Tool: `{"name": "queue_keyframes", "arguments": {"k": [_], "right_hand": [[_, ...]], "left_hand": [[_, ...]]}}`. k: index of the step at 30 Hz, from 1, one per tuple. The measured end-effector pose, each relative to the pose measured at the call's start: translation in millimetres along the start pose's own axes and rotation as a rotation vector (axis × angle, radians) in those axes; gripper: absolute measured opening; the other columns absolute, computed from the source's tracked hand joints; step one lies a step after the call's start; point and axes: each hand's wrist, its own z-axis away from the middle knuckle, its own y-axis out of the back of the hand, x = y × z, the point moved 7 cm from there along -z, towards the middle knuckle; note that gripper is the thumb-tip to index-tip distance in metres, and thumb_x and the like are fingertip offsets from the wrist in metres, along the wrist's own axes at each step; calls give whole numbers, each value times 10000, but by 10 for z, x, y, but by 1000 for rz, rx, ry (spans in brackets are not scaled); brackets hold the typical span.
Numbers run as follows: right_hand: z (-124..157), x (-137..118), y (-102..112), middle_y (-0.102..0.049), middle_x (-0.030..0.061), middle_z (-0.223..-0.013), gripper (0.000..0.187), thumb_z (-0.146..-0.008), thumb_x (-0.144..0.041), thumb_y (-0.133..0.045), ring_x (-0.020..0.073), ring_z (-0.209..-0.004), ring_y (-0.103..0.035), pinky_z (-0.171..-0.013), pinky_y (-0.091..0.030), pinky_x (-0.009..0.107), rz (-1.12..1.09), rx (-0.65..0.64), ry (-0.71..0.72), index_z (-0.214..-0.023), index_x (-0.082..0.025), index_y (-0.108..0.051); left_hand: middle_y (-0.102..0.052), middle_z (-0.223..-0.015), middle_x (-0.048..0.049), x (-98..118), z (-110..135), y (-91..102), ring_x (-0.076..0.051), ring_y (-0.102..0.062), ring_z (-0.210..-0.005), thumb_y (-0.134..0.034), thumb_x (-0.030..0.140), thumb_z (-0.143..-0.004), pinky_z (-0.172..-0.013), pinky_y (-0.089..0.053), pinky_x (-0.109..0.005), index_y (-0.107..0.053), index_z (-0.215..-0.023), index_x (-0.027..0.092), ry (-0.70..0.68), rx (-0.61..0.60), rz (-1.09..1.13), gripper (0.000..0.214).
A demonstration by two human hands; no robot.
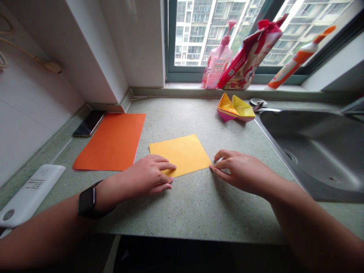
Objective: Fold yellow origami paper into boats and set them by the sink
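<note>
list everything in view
paper square: 1, yellow, mid counter
paper sheet: 1, orange, left of square
folded paper boats: probably 2, yellow and pink, near sink
phone: 1, black, back left counter
device: 1, white, left counter edge
pump bottle: 1, pink, windowsill
pouch: 1, red and white, windowsill
tube: 1, orange and white, windowsill
sink: 1, steel, right
watch: 1, black, left wrist
left hand: 1, fingers on square
right hand: 1, fingers at square's corner

Daylight enters through the far window (256, 41), its panes bright and partly washed out, while the room stays soft and slightly dim. The left hand (146, 175) and right hand (241, 172) cast only faint, diffuse shadows on the counter (196, 216). Wide-lens distortion bends the edges, especially near the sink (309, 151). Detail looks slightly soft throughout.
</note>
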Motion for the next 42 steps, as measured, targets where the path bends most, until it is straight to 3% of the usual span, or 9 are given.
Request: {"name": "queue_keyframes", "arguments": {"k": [4,9,16,20,27,31,36,40,42], "right_hand": [[4,-14,5,-800,26,-1086,252,-1004,-264,-667,166,-796,-740,-626,-461,305,-9,-4,-1,-872,-319,-875],[-8,-25,5,-803,21,-1053,257,-998,-247,-660,159,-791,-736,-627,-461,301,3,12,10,-837,-295,-854],[-76,-70,106,-816,49,-1049,237,-1044,-263,-609,216,-868,-759,-693,-537,340,11,236,79,-1019,-274,-845],[-112,-198,31,-806,81,-1121,253,-1038,-224,-624,240,-972,-761,-818,-605,392,-73,298,215,-1199,-265,-815],[-189,-407,-198,-796,101,-1186,292,-1031,-260,-678,261,-1055,-739,-926,-622,463,-121,306,327,-1308,-249,-768],[-249,-515,-240,-800,102,-1182,311,-1019,-274,-705,270,-1049,-729,-896,-604,451,-72,344,362,-1323,-246,-763],[-320,-599,-247,-810,62,-1089,185,-1058,-260,-660,226,-951,-715,-817,-551,374,7,411,361,-1168,-286,-806],[-298,-571,-181,-793,40,-974,214,-1082,-226,-610,180,-817,-685,-747,-527,330,1,483,314,-1070,-291,-813],[-265,-509,-100,-794,46,-982,224,-1084,-211,-588,176,-821,-699,-755,-549,328,-63,541,275,-1051,-272,-801]], "left_hand": [[-789,-1366,-15,-73,150,76,-323,-704,-1220,-773,362,-1030,-978,-566,-444,-870,-926,301,39,-70,-11,155],[-827,-1218,-22,-142,194,175,-230,-733,-1048,-749,357,-1052,-908,-546,-365,-766,-778,229,-24,-52,99,302],[-757,-1250,-104,-159,138,147,-247,-718,-977,-818,475,-973,-792,-520,-344,-624,-983,199,118,4,-24,338],[-739,-1193,-87,-97,104,65,-227,-690,-907,-732,349,-989,-746,-506,-332,-596,-999,205,151,12,-112,198],[-729,-1082,-68,4,42,-2,-198,-654,-786,-590,213,-959,-681,-494,-327,-606,-982,199,145,18,-263,32],[-710,-959,-56,-28,30,5,-194,-638,-732,-532,185,-993,-635,-479,-334,-596,-914,197,151,45,-292,102],[-738,-962,-63,-71,27,68,-171,-660,-755,-453,177,-1073,-659,-506,-297,-626,-944,188,154,180,-205,216],[-788,-1116,-94,-28,54,170,-219,-747,-961,-529,414,-1150,-819,-595,-338,-670,-1110,194,84,313,-60,265],[-777,-1273,-134,-49,90,223,-293,-746,-1162,-651,642,-1065,-1001,-609,-436,-656,-1316,195,53,347,-18,513]]}}
